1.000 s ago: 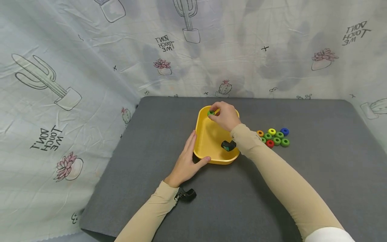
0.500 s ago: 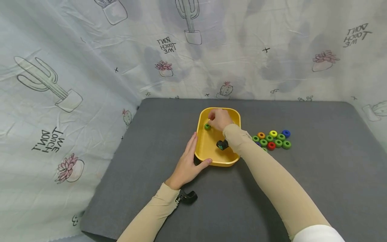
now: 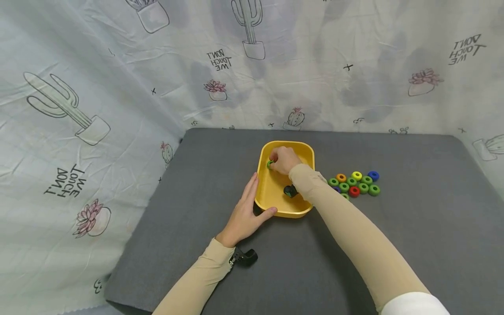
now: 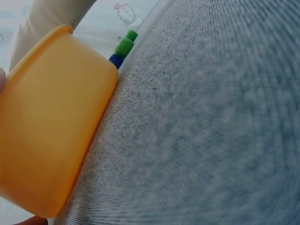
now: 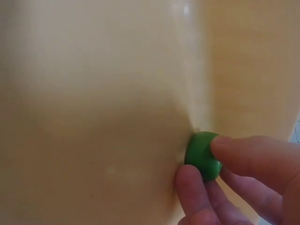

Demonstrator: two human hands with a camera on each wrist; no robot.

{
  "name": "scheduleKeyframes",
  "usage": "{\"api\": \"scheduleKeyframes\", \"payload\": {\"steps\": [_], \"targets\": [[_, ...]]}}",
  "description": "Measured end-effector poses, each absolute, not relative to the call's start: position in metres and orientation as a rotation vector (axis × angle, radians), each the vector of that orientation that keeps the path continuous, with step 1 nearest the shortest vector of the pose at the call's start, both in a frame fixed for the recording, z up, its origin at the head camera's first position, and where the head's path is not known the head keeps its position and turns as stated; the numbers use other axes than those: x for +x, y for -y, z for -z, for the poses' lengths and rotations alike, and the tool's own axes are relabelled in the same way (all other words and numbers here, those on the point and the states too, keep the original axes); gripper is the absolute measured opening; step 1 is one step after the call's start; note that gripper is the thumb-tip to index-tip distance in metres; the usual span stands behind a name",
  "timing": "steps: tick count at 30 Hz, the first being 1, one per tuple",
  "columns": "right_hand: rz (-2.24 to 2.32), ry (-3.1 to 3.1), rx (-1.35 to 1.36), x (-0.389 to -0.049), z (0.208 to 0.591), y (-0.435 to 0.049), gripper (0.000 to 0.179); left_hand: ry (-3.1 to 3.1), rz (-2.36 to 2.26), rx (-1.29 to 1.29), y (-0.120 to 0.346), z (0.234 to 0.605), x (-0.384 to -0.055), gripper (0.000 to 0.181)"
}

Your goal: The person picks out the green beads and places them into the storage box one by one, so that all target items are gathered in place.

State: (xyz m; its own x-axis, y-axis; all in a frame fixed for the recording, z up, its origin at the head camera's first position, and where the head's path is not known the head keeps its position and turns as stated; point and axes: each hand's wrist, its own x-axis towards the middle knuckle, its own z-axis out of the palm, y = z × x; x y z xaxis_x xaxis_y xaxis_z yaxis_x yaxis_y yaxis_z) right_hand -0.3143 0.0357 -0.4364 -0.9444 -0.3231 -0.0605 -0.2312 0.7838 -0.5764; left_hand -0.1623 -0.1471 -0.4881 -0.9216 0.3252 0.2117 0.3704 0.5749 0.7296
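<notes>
A yellow plastic tray (image 3: 271,192) stands on the grey table, in the middle of the head view. Inside it, near the far left wall, my right hand (image 3: 285,161) pinches a small green ring (image 3: 269,164) between thumb and fingers. In the right wrist view the green ring (image 5: 202,152) sits low, where the tray's floor meets its wall. My left hand (image 3: 244,216) lies against the tray's near left corner, fingers straight along the side and thumb at the front rim. The left wrist view shows the tray's outer wall (image 4: 61,117); that hand is mostly out of it.
To the right of the tray lies a flat cluster of rings, several green ones (image 3: 363,188), a red one (image 3: 353,191), an orange one (image 3: 341,178), a yellow one (image 3: 356,176) and blue ones (image 3: 373,175). A printed curtain (image 3: 315,65) hangs behind the grey table (image 3: 204,183).
My right hand has lowered the green ring from the tray's far end to its floor. Half a second ago the hand was just beside the ring; now it pinches it. My left hand stays put.
</notes>
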Motion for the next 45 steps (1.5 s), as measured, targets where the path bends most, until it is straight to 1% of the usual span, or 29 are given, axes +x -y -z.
{"api": "scheduleKeyframes", "payload": {"steps": [10, 45], "targets": [[0.901, -2.868, -0.426, -0.3193, 0.4395, -0.0347, 0.021, 2.735, 1.292, -0.615, 0.1454, 0.4854, -0.1627, 0.106], [0.967, -2.874, -0.375, -0.3164, 0.4354, -0.0357, 0.025, 2.753, 1.297, -0.601, 0.1438, 0.4811, -0.1612, 0.103]]}}
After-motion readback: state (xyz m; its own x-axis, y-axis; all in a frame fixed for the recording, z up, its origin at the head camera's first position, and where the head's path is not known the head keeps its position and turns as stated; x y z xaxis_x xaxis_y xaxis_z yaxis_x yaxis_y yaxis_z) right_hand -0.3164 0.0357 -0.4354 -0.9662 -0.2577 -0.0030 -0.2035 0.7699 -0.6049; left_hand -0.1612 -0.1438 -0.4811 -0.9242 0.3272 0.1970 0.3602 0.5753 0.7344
